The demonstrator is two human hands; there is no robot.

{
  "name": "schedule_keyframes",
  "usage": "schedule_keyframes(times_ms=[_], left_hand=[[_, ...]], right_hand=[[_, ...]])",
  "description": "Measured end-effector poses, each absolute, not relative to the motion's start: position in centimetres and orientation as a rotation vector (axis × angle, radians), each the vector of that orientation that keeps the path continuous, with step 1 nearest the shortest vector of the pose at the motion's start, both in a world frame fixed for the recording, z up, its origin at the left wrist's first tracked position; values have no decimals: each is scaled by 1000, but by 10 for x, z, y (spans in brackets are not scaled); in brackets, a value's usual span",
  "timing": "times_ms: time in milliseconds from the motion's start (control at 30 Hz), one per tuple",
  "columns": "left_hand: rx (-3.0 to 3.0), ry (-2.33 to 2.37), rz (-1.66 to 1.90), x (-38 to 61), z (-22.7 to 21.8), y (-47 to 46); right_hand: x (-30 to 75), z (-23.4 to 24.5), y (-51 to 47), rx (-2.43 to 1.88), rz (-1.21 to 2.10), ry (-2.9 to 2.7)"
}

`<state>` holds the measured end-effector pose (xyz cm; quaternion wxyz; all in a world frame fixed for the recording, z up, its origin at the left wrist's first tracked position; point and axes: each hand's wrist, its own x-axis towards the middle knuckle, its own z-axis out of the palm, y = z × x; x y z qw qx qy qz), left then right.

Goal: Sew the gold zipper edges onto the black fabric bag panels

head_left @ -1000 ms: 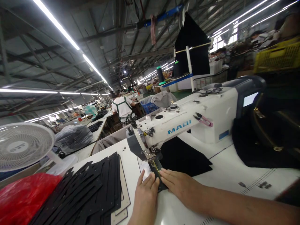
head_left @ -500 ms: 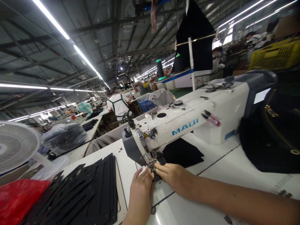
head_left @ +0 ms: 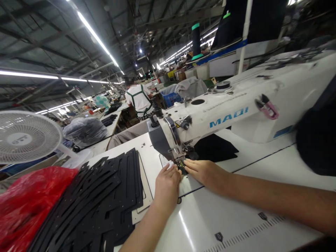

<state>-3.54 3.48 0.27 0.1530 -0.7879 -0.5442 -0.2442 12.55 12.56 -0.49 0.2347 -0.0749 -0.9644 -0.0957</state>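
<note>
A white sewing machine (head_left: 225,112) stands across the white table (head_left: 236,217). My left hand (head_left: 167,184) and my right hand (head_left: 204,171) lie side by side just under its presser foot, fingers stretched flat. Between their fingertips a small black piece (head_left: 183,170) sits under the needle; both hands press on it. Black fabric (head_left: 214,148) lies behind the needle under the machine arm.
A stack of black cut pieces (head_left: 99,199) lies to the left, with a red plastic bag (head_left: 26,199) and a white fan (head_left: 25,136) beyond it. Pink thread snips (head_left: 266,106) rest on the machine. A person in a green-strapped apron (head_left: 139,99) works further back.
The black piece has fed further under the needle and little of it shows now. Both hands followed it closer to the presser foot. The camera has moved nearer and tilted.
</note>
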Motion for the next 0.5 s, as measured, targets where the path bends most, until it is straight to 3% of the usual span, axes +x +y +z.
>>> schedule_keyframes(times_ms=[500], left_hand=[[-2203, -1551, -807, -40, -4, 42]], right_hand=[[118, -9, 134, -184, -204, -2475]])
